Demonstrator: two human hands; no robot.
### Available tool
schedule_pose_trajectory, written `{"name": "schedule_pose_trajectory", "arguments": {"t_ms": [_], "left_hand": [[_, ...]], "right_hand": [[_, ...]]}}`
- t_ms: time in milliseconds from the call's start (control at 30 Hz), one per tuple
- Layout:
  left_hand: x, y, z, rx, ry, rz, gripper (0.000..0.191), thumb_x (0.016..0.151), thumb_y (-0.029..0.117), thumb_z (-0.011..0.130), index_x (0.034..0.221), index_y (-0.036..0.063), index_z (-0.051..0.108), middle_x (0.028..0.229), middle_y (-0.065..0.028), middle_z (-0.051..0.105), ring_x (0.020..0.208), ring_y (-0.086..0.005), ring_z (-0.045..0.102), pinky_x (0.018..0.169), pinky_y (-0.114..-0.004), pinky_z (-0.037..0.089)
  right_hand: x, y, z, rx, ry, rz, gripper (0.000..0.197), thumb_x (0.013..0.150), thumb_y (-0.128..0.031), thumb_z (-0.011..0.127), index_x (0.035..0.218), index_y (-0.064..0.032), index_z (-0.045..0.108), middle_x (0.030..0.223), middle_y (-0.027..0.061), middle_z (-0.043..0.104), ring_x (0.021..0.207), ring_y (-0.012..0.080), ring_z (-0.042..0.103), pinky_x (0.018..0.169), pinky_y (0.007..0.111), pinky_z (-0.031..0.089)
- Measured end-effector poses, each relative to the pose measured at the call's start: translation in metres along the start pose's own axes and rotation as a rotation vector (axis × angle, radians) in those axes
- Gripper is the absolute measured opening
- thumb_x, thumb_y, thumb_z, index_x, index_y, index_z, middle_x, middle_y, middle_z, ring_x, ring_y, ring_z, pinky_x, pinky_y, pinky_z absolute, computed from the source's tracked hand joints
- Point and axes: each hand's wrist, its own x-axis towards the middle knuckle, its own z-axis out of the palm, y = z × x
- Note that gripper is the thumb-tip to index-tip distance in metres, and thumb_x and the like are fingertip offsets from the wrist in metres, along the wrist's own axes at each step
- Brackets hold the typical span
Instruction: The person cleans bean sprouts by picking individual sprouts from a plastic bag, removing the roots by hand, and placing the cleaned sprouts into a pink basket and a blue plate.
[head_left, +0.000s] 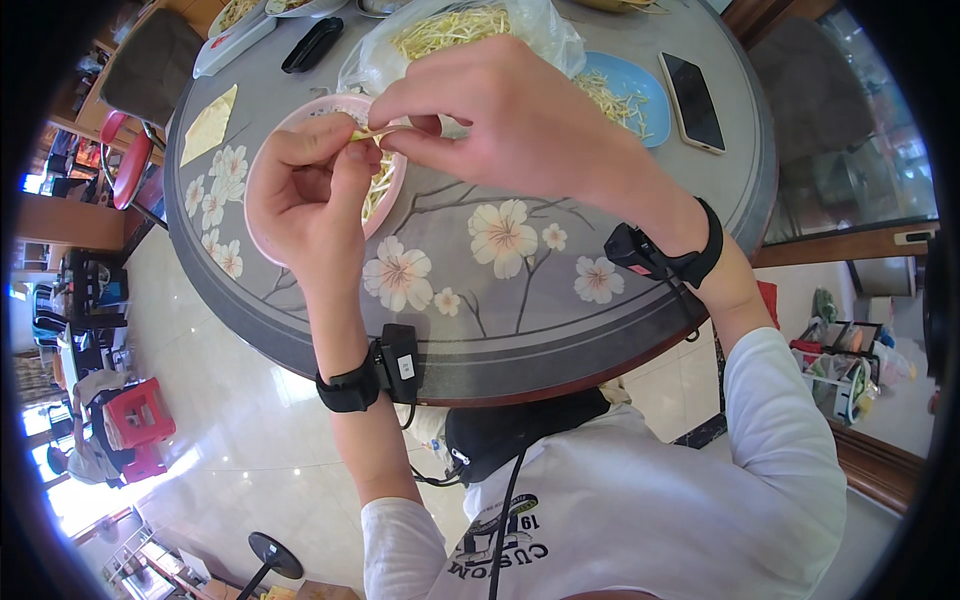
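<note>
Between my two hands stretches a single bean sprout (384, 131). The thumb and forefinger of my left hand (319, 180) pinch its yellow head end. My right hand (495, 112) pinches the thin tail end from the other side. Both hands are above a pink plastic basket (270, 251) that has bean sprouts (381, 187) inside; my left hand hides much of it. Behind my right hand lies a clear plastic bag (367, 64) full of bean sprouts (450, 31). A blue plate (649, 86) beyond my right wrist carries thin sprout bits (615, 105).
On the round table with a floral cover (502, 236), a smartphone (691, 103) lies at the right. A black tray-like object (313, 45), a white box (234, 46) and a yellowish cloth or paper (210, 125) are at the left. Chairs (150, 67) stand around. A person (86, 457) sits far left.
</note>
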Motion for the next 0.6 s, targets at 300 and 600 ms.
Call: {"name": "schedule_pose_trajectory", "arguments": {"t_ms": [300, 600], "left_hand": [[0.001, 0.0, -0.004, -0.141, -0.019, -0.03, 0.007, 0.079, -0.011, 0.054, 0.083, -0.0056, 0.053, 0.087, -0.0146, 0.061, 0.071, -0.0144, 0.06, 0.068, -0.025, 0.052], [-0.003, 0.003, 0.002, 0.02, 0.065, -0.036, 0.012, 0.082, -0.008, 0.058, 0.089, -0.0024, 0.05, 0.092, -0.0138, 0.061, 0.076, -0.0148, 0.061, 0.07, -0.025, 0.051]], "right_hand": [[0.001, 0.005, -0.001, -0.027, 0.049, -0.064, 0.009, 0.071, -0.014, 0.068, 0.079, -0.0083, 0.066, 0.064, 0.006, 0.057, 0.059, 0.0245, 0.058, 0.054, 0.034, 0.045], [0.001, -0.009, -0.002, 0.163, 0.049, -0.111, 0.016, 0.069, -0.005, 0.072, 0.083, -0.0064, 0.066, 0.077, 0.0035, 0.059, 0.068, 0.0192, 0.059, 0.058, 0.027, 0.048]]}}
